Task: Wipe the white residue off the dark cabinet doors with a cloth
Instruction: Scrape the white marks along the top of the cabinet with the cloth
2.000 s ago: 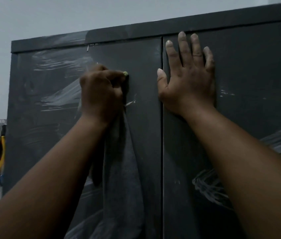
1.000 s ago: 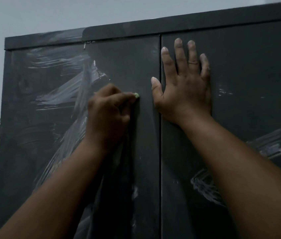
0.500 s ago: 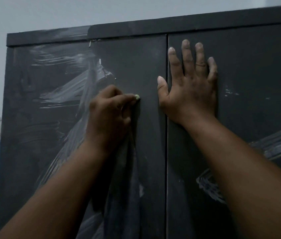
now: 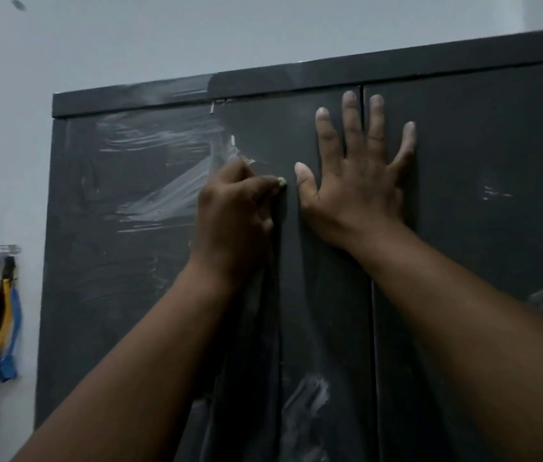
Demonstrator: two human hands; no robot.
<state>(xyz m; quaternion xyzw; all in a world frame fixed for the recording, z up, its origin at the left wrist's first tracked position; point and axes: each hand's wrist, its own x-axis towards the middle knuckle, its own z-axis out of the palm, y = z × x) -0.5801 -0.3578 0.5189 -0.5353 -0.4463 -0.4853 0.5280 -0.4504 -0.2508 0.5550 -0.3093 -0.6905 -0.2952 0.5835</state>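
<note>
Cabinet (image 4: pixel 496 228): a dark, two-door unit standing against a pale wall (image 4: pixel 130 35), filling most of the view. Left door (image 4: pixel 103 261) carries broad white residue (image 4: pixel 170 198) in streaks across its upper half, with a further smear (image 4: pixel 310 391) lower down near the centre seam. Right door (image 4: pixel 496 161) shows small white flecks (image 4: pixel 493 193) and a pale patch at the right edge. Cloth (image 4: pixel 253 345): dark, hanging down the left door from the left hand (image 4: pixel 233 215), which is clenched around its top and pressed to the door. Right hand (image 4: pixel 360 181): flat, fingers spread, resting across the seam between the doors. Hanging tools (image 4: pixel 0 315): on the wall, far left.
</note>
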